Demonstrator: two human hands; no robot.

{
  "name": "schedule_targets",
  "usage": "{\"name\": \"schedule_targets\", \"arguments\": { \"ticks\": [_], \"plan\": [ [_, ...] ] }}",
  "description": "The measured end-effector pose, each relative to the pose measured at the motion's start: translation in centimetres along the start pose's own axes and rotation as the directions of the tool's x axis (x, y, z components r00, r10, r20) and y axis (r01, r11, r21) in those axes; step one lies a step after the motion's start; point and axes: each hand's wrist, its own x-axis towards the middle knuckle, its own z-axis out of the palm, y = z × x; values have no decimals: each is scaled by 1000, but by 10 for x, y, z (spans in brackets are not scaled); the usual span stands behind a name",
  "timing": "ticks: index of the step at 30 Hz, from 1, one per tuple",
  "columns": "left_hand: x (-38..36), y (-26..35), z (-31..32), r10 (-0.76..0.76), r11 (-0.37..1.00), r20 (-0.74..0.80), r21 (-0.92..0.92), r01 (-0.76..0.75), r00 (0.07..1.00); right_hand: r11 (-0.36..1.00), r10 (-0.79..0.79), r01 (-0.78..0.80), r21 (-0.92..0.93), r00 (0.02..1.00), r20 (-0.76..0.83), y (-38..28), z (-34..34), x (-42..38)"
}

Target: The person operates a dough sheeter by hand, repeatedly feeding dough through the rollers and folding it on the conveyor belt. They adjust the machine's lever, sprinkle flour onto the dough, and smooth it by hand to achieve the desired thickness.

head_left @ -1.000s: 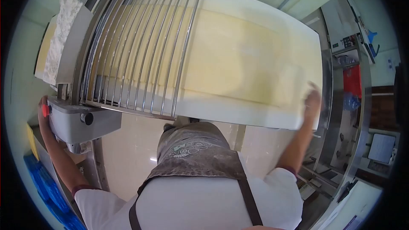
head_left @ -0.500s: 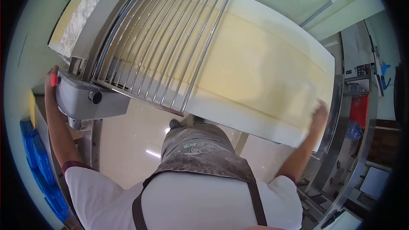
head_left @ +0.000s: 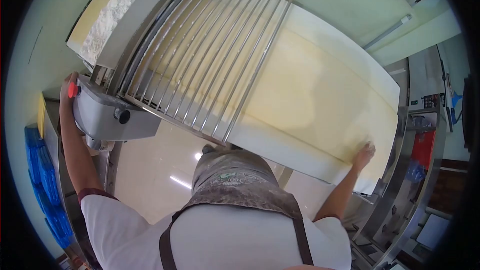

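A long pale yellow dough sheet (head_left: pixel 310 95) lies on the white belt (head_left: pixel 280 145) of a dough sheeter. My right hand (head_left: pixel 363 154) rests flat on the sheet's near right end, fingers spread. My left hand (head_left: pixel 67 87) is at the red knob (head_left: pixel 73 90) on the left end of the grey machine housing (head_left: pixel 107 115); whether it grips the knob I cannot tell. A tilted steel guard grille (head_left: pixel 210 55) covers the rollers. White flour (head_left: pixel 112 15) lies in a tray on top of the machine.
Blue crates (head_left: pixel 42 180) stand at the lower left. Steel racks and a machine with a control panel (head_left: pixel 425 102) stand at the right. A glossy tiled floor (head_left: pixel 155 170) shows below the belt. I wear a stained apron (head_left: pixel 235 180).
The view has tilted, so the machine sits higher and more slanted. My right hand has moved down along the sheet's right end and now lies still on it. My left hand stays at the knob.
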Motion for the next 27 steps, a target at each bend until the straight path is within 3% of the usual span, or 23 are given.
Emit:
{"name": "schedule_targets", "arguments": {
  "ticks": [1,3,5,7,8,9,10,11,13,14,15,16,17,18,19,21,22,23,24,25,26,27],
  "plan": [
    [-1,2,0,9,1000,-10,0,-9,1000,952,132,-135,-274,991,-31,-10,-3,17],
    [-1,6,-2,31,1000,-24,2,-31,999,886,68,-144,-441,981,-183,-23,36,60],
    [-1,5,-3,-38,997,2,-64,38,999,842,111,-131,-524,991,-70,-96,58,100],
    [5,-15,9,-71,991,15,-112,72,997,923,-291,258,-285,954,-78,-191,117,88],
    [2,-4,4,46,998,-51,-31,-47,998,895,-445,443,-44,895,-22,-256,150,53],
    [0,-6,3,-34,991,-21,-133,31,999,664,-658,712,-228,701,273,-320,159,-3],
    [2,-15,5,-111,966,17,-232,112,994,627,-778,736,256,610,151,-366,161,-81],
    [5,-23,10,-184,925,56,-327,192,981,421,-902,842,337,349,254,-393,148,-158],
    [4,-40,20,171,985,-61,-12,-172,983,306,-926,856,417,167,337,-374,117,-201],
    [3,-40,17,52,984,-20,-169,-55,998,406,-896,821,401,270,353,-344,104,-179],
    [2,-34,14,86,990,-54,-109,-92,995,497,-856,776,388,365,367,-314,93,-144],
    [-1,-24,11,122,991,-81,-46,-126,989,495,-868,851,175,481,122,-253,118,-67],
    [-4,-18,8,159,987,-103,19,-158,982,690,-719,724,-8,686,108,-210,107,5],
    [-4,-16,8,167,985,-102,-22,-170,981,850,-511,506,-144,860,6,-145,113,82],
    [-4,-20,11,163,985,-92,-43,-167,982,950,60,-30,-311,994,87,-178,39,90],
    [0,-32,17,146,984,-83,-87,-153,986,952,5,23,-307,996,92,-197,66,110],
    [6,-45,22,44,989,-60,-137,-52,997,935,-301,299,-191,954,20,-225,115,95],
    [10,-63,27,-51,983,-12,-179,48,999,894,-433,423,146,900,43,-287,124,39],
    [11,-71,29,-137,967,46,-212,144,990,756,-639,655,18,731,241,-342,132,-18],
    [10,-69,31,-97,980,52,-168,104,994,596,-788,783,179,527,318,-382,138,-87],
    [8,-65,28,-63,990,47,-124,68,997,581,-728,713,392,241,641,-424,97,-147],
    [9,-63,24,-28,997,41,-76,31,999,491,-815,753,437,220,537,-401,72,-171]
  ]
}}
